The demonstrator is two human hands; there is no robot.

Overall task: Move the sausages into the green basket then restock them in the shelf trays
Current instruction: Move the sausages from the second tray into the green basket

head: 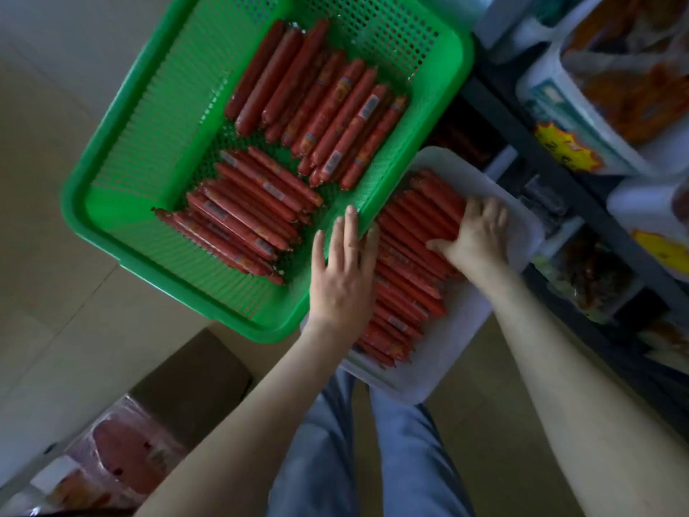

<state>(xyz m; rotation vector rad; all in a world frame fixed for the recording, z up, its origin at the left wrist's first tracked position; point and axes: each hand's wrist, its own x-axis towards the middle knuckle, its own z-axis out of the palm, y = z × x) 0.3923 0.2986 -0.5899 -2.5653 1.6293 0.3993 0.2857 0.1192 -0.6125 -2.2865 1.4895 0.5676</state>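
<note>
Labels on the sausages (pixel 367 106): we see pale printed patches on the red wrappers, too blurred to read.
Yellow starburst tag (pixel 565 149): on the shelf (pixel 518 139) edge; we make out dark marks but no legible characters.
Second yellow tag (pixel 661 250): further along, unreadable.
White tub (pixel 551 95): teal label, blurred.
Legible text: we find none.
</note>
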